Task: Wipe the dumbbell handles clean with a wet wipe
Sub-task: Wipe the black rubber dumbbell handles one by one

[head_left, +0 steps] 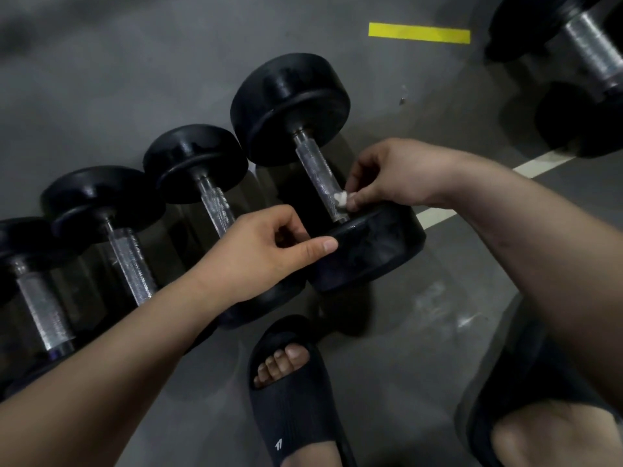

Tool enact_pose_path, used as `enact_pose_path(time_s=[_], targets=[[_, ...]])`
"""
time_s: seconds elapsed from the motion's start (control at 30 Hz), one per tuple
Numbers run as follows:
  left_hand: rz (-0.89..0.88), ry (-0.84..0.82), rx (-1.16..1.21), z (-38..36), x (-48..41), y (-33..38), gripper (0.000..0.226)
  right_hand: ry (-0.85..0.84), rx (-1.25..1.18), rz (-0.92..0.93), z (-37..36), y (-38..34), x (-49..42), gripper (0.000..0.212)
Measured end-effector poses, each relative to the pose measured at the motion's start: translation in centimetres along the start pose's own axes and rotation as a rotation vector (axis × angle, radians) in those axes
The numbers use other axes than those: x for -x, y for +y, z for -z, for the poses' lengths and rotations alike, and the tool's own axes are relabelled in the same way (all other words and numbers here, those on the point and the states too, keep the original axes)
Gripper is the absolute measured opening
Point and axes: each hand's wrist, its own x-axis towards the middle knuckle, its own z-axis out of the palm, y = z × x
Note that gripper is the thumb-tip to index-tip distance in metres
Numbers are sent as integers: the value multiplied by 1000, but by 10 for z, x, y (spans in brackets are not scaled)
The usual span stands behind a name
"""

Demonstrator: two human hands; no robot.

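Note:
Several black dumbbells lie side by side on the grey floor. The largest dumbbell (290, 106) is rightmost in the row, with a knurled steel handle (318, 173). My right hand (387, 176) pinches a small wadded white wet wipe (341, 199) against the near end of that handle. My left hand (266, 251) grips the rim of this dumbbell's near weight head (374, 251), thumb on top and fingers curled over the edge. Three smaller dumbbells lie to the left; the handle of the nearest one (217, 205) is partly hidden by my left hand.
Another dumbbell (590, 59) lies at the top right. A yellow floor strip (419, 33) and a white floor line (539, 163) mark the floor. My feet in black slides (293, 399) stand just in front of the row.

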Motion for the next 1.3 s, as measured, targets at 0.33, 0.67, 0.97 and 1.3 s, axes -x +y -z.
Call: enact_pose_path(time_s=[0.33, 0.67, 0.97, 1.3], targets=[[-9, 7, 17, -1, -1, -1, 47, 51, -313, 100, -11, -24, -30, 17], [-4, -9, 28, 0, -1, 0, 45, 284, -365, 116, -14, -21, -50, 19], [-21, 9, 5, -1, -3, -3, 48, 270, -382, 77, -27, -31, -47, 23], [-17, 19, 6, -1, -1, -3, 47, 239, -868, -155, -31, -25, -67, 38]])
